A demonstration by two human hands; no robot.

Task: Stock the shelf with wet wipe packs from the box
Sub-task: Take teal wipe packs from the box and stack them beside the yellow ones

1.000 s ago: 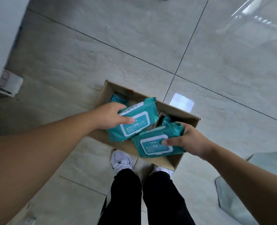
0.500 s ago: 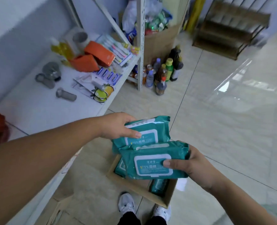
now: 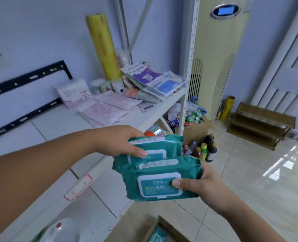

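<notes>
My left hand (image 3: pixel 117 140) grips a teal wet wipe pack (image 3: pixel 164 147) by its left end, thumb on top. Just below it, my right hand (image 3: pixel 198 184) holds a second teal wet wipe pack (image 3: pixel 155 180) with a white lid label, thumb pressed on the label. The two packs overlap in the air beside the front edge of the white shelf (image 3: pixel 57 123). The cardboard box (image 3: pixel 155 229) stands on the floor below, with another teal pack inside it.
The shelf carries pink and white packets (image 3: pixel 106 109), a pile of flat packs (image 3: pixel 155 82) and a yellow roll (image 3: pixel 103 48). A perforated shelf upright (image 3: pixel 190 63) rises at the right. Bottles (image 3: pixel 204 151) stand on the floor, beside a wooden rack (image 3: pixel 259 124).
Both hands have lifted the two packs up out of the box to shelf height. The view has swung up from the floor to the shelf.
</notes>
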